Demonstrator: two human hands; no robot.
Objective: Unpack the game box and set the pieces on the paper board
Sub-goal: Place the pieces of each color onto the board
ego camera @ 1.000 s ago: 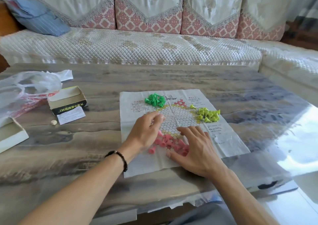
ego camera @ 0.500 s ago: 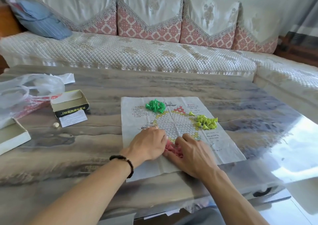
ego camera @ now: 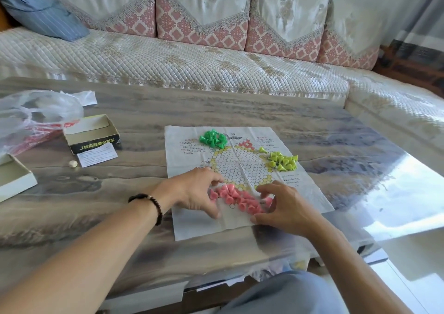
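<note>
Table w/ board near its front edge; box sits emptied, well left. Green & yellow piles lie on the board. Left hand and right hand, fingers loosely spread, holding nothing, corral pink pile. Step: sorting by colour. Next, prob.: stand pieces upright on their cells.
</note>
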